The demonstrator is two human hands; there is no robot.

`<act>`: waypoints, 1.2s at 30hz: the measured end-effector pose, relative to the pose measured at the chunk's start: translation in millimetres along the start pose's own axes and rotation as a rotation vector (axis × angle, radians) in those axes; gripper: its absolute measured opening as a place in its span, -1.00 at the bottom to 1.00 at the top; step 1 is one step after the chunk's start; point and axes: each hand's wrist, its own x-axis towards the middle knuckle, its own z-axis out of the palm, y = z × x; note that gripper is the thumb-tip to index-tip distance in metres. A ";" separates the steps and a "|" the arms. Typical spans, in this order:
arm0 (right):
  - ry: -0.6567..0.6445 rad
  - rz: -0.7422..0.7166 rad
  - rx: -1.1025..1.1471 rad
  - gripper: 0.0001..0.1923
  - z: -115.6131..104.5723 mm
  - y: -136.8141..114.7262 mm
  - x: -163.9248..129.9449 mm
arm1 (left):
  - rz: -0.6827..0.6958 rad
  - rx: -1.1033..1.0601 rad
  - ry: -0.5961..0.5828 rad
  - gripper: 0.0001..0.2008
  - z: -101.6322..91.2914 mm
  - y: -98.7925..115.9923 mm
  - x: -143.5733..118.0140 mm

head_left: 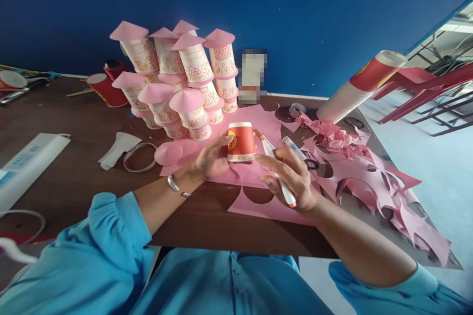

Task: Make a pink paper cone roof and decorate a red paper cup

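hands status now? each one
Left hand: closed around the red paper cup.
Right hand: holding a white marker, fingers partly extended toward the cup.

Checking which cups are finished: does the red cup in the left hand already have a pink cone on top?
No, the red cup in the left hand has a bare white rim.

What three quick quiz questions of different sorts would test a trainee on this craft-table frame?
1. True or false: the left hand holds the red paper cup upside down.
2. Which thing lies in the right hand? A) scissors B) white marker C) tape roll
3. Fill in: the decorated cups stacked behind carry pink ____ on top.

Key
1. True; the wide rim faces down.
2. B; it runs across the palm, the tip pointing at the cup.
3. Cones, of the same colour as the pink paper scraps on the table.
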 end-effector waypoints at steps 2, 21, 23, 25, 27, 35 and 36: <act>0.003 0.026 0.018 -0.61 -1.0 -2.4 0.2 | 0.015 0.047 -0.018 -0.54 -1.5 -0.8 1.0; 0.060 0.042 0.138 -0.76 -1.3 -5.1 4.9 | 0.091 0.297 -0.233 -0.68 5.0 2.2 -1.4; 0.049 0.044 0.147 -0.77 -1.0 -6.5 6.4 | 0.117 0.313 -0.256 -0.73 7.1 3.4 -2.8; 0.060 0.058 0.129 -0.76 -0.4 -8.1 7.9 | 0.133 0.334 -0.269 -0.73 8.1 4.0 -4.1; 0.082 0.076 0.102 -0.75 0.1 -9.2 9.1 | 0.125 0.359 -0.256 -0.71 8.0 4.1 -4.9; 0.076 0.070 0.100 -0.74 -1.4 -7.7 10.1 | 0.080 0.357 -0.234 -0.51 6.5 3.8 -4.9; 0.069 0.071 0.105 -0.73 -1.7 -7.7 10.0 | 0.071 0.346 -0.227 -0.53 6.2 3.3 -4.6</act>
